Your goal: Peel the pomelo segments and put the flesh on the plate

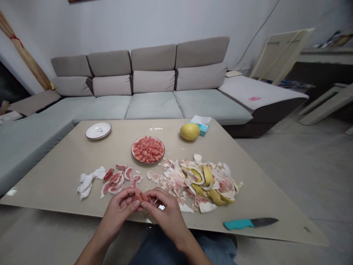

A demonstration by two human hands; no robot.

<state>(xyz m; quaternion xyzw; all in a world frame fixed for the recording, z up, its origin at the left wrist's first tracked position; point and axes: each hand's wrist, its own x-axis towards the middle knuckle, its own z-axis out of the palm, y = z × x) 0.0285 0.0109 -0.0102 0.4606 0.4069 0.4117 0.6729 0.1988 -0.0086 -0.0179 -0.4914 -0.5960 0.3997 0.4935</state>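
Note:
Between my left hand (122, 207) and my right hand (163, 206) is a piece of red pomelo flesh (142, 198). The fingertips of both hands pinch it, just above the table's near edge. Right behind my left hand lie several pomelo segments (116, 182) with pale skin on them. Behind the hands stands a plate (132, 156) heaped with small pieces of pomelo flesh (148, 149). To the right of my right hand spreads a pile of pomelo peel (208, 176) and torn white membrane (172, 180).
A knife (249, 223) with a teal handle lies near the table's front right edge. A whole yellow pomelo (190, 131) sits by a tissue pack (203, 129). At the back left is a white plate (98, 130); crumpled tissue (87, 183) lies at left. A sofa (154, 105) stands behind the table.

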